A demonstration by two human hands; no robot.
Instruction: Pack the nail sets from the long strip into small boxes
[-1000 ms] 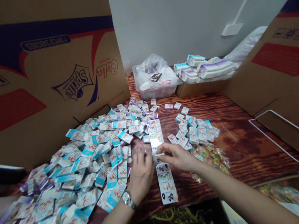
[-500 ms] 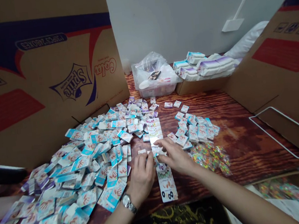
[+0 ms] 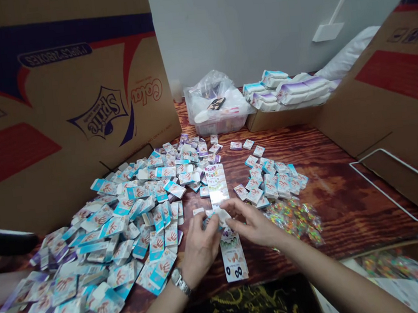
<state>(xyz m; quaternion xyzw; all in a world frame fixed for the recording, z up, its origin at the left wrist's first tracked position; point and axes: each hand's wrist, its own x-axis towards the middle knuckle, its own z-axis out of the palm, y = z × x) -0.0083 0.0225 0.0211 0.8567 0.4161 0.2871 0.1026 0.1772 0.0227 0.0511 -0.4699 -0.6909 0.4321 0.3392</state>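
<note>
My left hand (image 3: 199, 244), with a watch on its wrist, and my right hand (image 3: 252, 224) meet over a long white sticker card (image 3: 234, 259) lying on the wooden table (image 3: 331, 183). Both pinch a small blue-and-white packet (image 3: 215, 219) between their fingertips. A second sticker card (image 3: 217, 183) lies just beyond the hands. A large heap of small blue-and-white packets (image 3: 119, 225) spreads to the left. A smaller group of the same packets (image 3: 275, 182) sits to the right.
A bag of colourful small items (image 3: 296, 219) lies by my right forearm. A big printed cardboard box (image 3: 58, 107) stands at left, another cardboard box (image 3: 391, 82) at right. At the back are a clear plastic tub (image 3: 217, 108) and stacked white packs (image 3: 292, 93). A white wire frame (image 3: 394, 182) leans at right.
Both hands have drawn closer together over the card, and the fingertips now pinch the small packet between them. The view has shifted slightly.
</note>
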